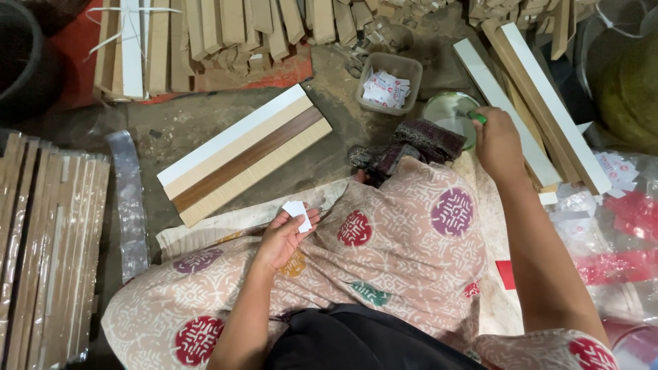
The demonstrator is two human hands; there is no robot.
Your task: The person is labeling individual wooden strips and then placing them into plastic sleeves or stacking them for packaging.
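2 hands (281, 236) (497, 140) apart, white label (298, 211) pinched, brush (478, 117) over dish (445, 113)

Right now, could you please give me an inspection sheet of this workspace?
Surface: dusty bare floor, a patterned cloth over the person's lap.
Job's things: small white paper label; round shallow dish; green-handled tool at the dish.
Clutter: striped sample board, tub of labels, wooden strips, wrapped strips, long white slats, plastic bags.
Grips: left hand pinches the label; right hand holds the tool.
Cables: nothing seen.
Surroundings: dark folded rag, red sheet.
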